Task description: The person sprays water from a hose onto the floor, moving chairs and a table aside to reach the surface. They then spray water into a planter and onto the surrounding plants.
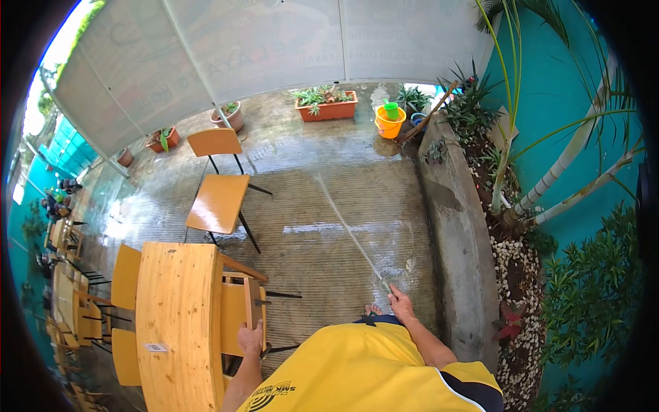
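Note:
My right hand [400,303] is closed around the end of a hose [386,283], low in front of my body. A thin stream of water [347,226] shoots from it, forward and a little left, onto the wet ribbed floor [329,261]. The rest of the hose is hidden. At lower left, my left hand [251,338] grips the upright wooden backrest of a chair [254,302] beside the long wooden table [175,323]. Another wooden chair [218,204] with dark metal legs stands farther ahead, off the table's far end.
An orange bucket [389,126] with a green dipper [391,110] stands ahead near a planter box [326,107]. A concrete curb [460,254] edges the plant bed on the right. More tables and chairs [65,288] line the far left. A pale banner [274,41] hangs across the back.

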Demonstrator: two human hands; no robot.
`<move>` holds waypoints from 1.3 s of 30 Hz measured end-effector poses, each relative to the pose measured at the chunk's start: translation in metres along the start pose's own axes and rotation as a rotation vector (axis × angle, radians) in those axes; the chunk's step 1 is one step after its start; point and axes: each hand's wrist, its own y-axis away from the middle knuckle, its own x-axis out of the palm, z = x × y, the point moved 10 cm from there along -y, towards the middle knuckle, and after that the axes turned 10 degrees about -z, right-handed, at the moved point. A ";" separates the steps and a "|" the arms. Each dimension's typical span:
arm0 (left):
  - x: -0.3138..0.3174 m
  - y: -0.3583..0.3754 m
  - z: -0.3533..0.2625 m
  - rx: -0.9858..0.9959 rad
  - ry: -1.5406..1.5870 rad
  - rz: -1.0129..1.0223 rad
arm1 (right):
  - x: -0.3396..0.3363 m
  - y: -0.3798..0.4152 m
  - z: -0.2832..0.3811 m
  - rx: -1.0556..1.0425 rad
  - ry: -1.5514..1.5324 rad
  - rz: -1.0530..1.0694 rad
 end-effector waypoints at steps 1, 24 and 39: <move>0.000 -0.001 0.001 0.000 -0.001 -0.002 | 0.001 0.000 0.001 -0.001 -0.002 0.002; -0.008 0.004 -0.007 -0.008 -0.055 0.012 | -0.001 0.017 0.025 0.085 -0.238 0.002; -0.006 0.002 -0.005 0.014 -0.039 -0.007 | 0.000 0.020 0.032 0.052 -0.275 0.034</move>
